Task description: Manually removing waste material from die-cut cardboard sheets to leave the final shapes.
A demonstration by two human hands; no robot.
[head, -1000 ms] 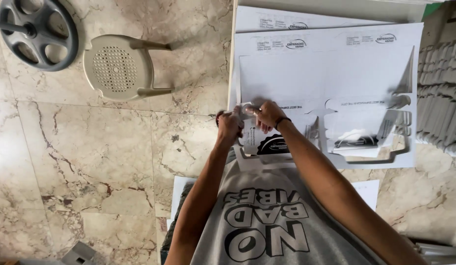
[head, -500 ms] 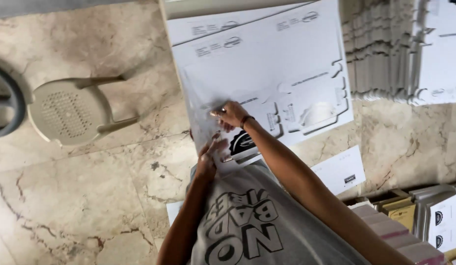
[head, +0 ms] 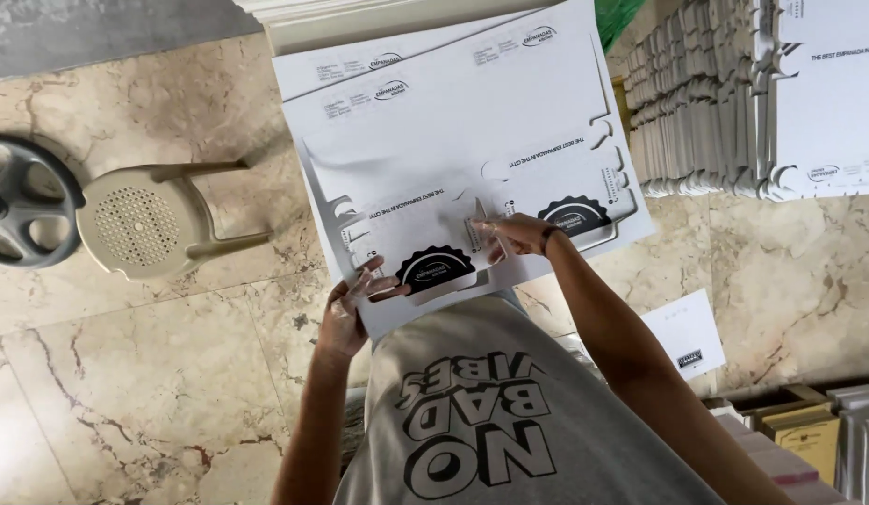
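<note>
I hold the top die-cut box blank (head: 434,201), a flat white cardboard sheet with two black scalloped badges near the edge closest to me, on the stack of the same blanks (head: 359,70) in front of my chest. It lies flat, its near edge hanging off the pile toward me, probably because that is the only place I can get fingers under it. My left hand (head: 352,313) closes on the near left corner, thumb on top and fingers beneath, so the sheet is pinched rather than just touched. My right hand (head: 511,234) rests on the middle of the near edge, between the two badges, fingers curled onto a small cut tab there; I judge this keeps the thin card from sagging between the two grips.

The blanks under it are fanned slightly, each one's printed far edge showing, which makes a single sheet easy to separate. To my right, tall stacks of more white blanks (head: 724,112) stand packed edge-on. Lower right, a loose white card (head: 687,332) lies on the marble floor (head: 126,374), near some boxes (head: 808,430). To my left stands a beige plastic stool (head: 140,224), and beside it a dark spoked wheel (head: 23,201).
</note>
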